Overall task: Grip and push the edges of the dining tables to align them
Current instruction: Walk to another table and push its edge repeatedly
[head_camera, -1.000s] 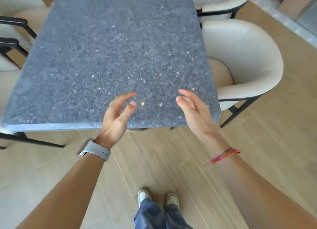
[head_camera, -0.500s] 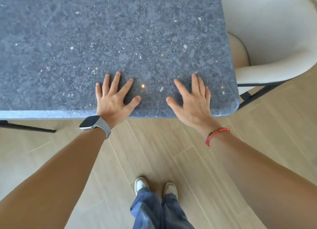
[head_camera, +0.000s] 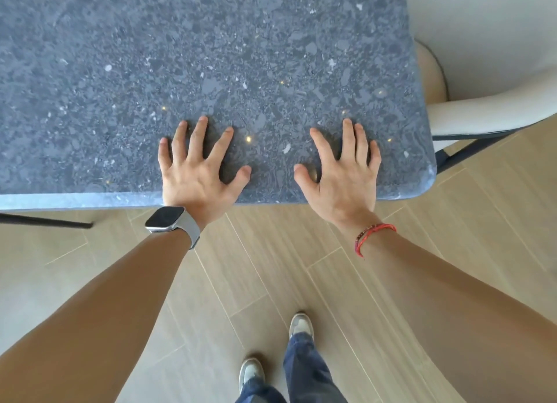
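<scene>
A dark grey speckled stone dining table (head_camera: 211,55) fills the upper part of the head view, its near edge running across the middle and its rounded corner at the right. My left hand (head_camera: 199,173) lies flat on the tabletop just past the near edge, fingers spread. About a hand's width to the right, my right hand (head_camera: 343,173) rests on the top the same way, palm down, fingers straight. Neither hand curls around the edge. The table's far side and any second table are out of view.
A cream upholstered chair (head_camera: 488,113) with a dark metal frame stands close against the table's right side. A dark table leg bar (head_camera: 45,221) shows under the left edge. Wood-look floor planks (head_camera: 301,267) lie below, with my feet (head_camera: 298,327) near the bottom.
Both hands came down from hovering above the near edge to lying flat on the tabletop. My view has moved closer to the table; one foot has stepped forward.
</scene>
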Tool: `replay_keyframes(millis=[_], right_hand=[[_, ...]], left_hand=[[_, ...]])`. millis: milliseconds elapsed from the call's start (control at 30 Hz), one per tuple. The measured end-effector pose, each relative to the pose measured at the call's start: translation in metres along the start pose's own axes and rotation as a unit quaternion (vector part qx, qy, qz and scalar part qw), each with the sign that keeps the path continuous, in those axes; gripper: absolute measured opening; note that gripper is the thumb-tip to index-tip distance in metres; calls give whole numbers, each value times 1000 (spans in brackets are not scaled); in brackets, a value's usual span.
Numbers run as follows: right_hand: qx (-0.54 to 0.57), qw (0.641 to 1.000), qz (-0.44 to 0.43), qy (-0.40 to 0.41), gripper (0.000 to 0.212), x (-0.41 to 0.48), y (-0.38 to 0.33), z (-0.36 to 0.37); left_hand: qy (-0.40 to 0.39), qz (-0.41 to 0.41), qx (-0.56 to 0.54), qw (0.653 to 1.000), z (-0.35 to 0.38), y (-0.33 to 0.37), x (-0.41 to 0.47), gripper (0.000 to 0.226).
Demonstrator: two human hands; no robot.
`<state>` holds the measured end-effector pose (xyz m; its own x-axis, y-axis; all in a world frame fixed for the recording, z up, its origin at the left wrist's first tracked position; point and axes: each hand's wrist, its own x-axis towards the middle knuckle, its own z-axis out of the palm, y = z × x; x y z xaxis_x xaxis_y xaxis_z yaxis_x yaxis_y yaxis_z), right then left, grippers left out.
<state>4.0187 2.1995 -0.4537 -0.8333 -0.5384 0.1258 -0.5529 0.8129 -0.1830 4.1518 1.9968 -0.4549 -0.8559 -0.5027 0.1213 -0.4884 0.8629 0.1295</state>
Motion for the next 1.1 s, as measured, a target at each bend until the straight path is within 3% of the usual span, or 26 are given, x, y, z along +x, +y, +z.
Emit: replay_keyframes(millis=[267,667,1100], right_hand=[[-14,998,-9,66,64,0,3,7],[-26,995,-16,100,60,-1,3,12],[-13,992,-20,121,60,-3,2,13]], left_hand=[[85,84,-3,993,9,-3,-7,67],[61,52,8,997,8,2,-6,66],[93,55,4,994,11,0,-11,71]])
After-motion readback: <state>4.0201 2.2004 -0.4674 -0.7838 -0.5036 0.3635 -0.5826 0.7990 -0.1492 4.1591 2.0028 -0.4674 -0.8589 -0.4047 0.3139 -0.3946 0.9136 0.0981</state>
